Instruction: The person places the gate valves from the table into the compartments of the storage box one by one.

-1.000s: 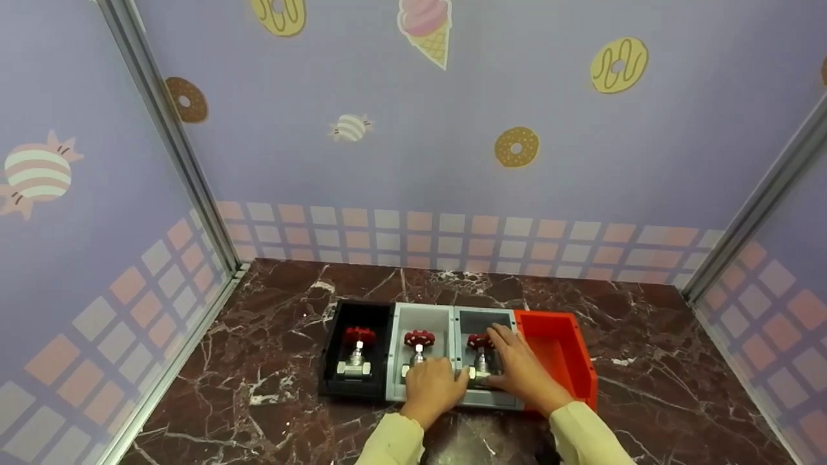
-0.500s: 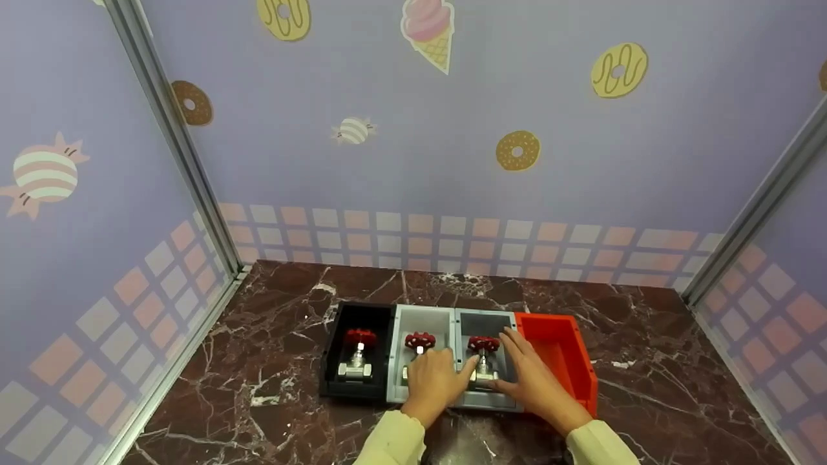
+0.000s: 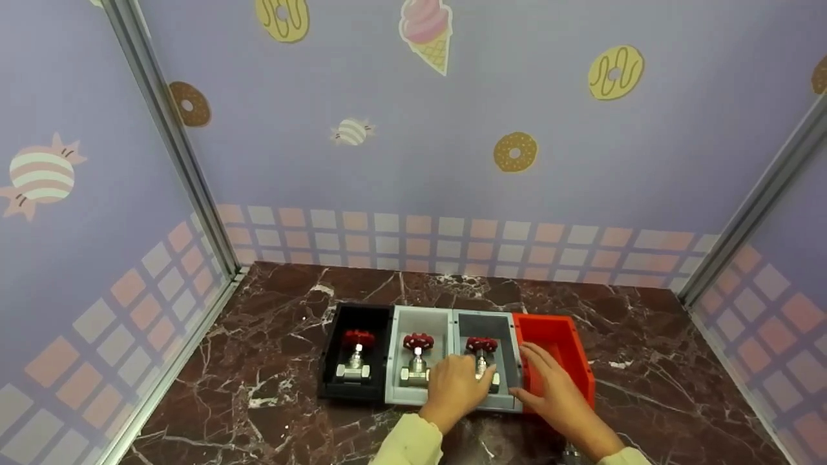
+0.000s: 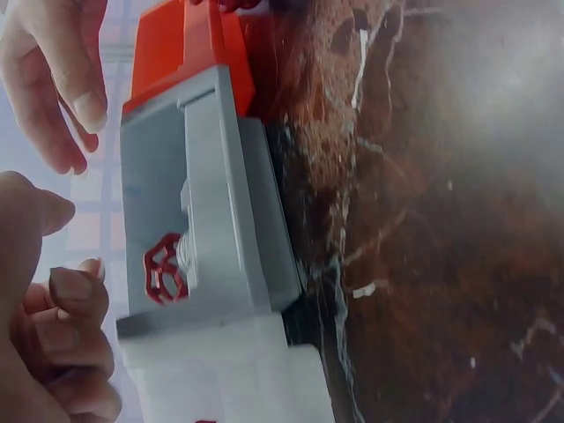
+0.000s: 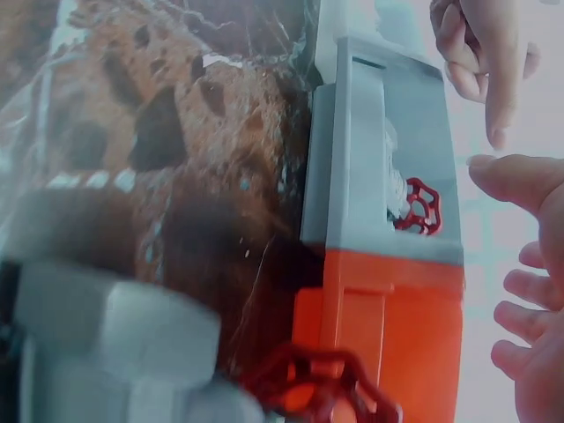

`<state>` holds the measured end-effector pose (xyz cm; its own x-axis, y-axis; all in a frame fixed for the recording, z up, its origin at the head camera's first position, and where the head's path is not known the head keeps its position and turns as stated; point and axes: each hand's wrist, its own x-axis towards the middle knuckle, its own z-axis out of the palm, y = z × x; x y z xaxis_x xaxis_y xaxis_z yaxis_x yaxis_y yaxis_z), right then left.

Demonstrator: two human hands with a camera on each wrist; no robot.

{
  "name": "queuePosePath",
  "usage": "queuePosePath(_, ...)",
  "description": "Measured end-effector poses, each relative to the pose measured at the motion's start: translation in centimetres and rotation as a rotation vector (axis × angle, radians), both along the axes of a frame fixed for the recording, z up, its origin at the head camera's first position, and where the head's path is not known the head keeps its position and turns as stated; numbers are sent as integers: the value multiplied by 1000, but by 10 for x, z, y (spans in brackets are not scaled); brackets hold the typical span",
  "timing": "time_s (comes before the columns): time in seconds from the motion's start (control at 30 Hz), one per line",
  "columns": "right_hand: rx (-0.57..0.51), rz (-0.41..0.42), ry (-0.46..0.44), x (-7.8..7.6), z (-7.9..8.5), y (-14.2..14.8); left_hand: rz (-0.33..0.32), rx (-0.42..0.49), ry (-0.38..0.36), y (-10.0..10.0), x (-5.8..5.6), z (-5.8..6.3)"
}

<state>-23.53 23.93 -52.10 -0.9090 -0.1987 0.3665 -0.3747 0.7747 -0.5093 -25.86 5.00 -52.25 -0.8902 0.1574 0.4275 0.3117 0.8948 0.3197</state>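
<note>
Three silver gate valves with red handwheels stand in bins: one in the black bin, one in the white bin, one in the grey bin. My left hand hovers over the front of the grey bin, thumb out and fingers loosely bent, holding nothing. It partly covers the valve there. To its right, my right hand is over the border of the grey and red bins, fingers spread, with nothing in them. Both hands are above the bins in the left wrist view, around the grey bin.
The black bin, white bin, grey bin and red bin stand side by side on a dark marbled table. Another valve, with a red handwheel, lies in front of the red bin. Patterned walls enclose the table.
Both hands have moved right: the left from the white bin to over the grey bin, the right away from the grey bin's valve towards the red bin. The white bin's valve shows more fully.
</note>
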Motion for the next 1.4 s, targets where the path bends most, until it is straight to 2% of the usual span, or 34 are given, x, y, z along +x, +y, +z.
queuePosePath(0.27,45,-45,-10,15,-1,19,-51,-4,-86,14,3,-5)
queuePosePath(0.5,54,-77,106,25,-9,26,-56,-33,-151,23,4,-9)
queuePosePath(0.57,62,-91,85,28,-12,30,-57,-30,-151,26,4,-11)
queuePosePath(0.77,87,-139,-59,42,-22,45,-68,-29,-176,39,4,-16)
queuePosePath(0.9,105,-151,-68,54,-31,54,-73,-32,-192,47,5,-18)
queuePosePath(1.03,103,-120,5,63,-39,63,-93,-13,-189,51,5,-17)
queuePosePath(1.13,122,-57,92,67,-46,69,-111,-4,-196,53,5,-18)
queuePosePath(1.3,195,56,217,67,-55,80,-111,-11,-229,55,2,-18)
queuePosePath(1.4,232,82,269,65,-60,85,-105,-8,-244,58,1,-19)
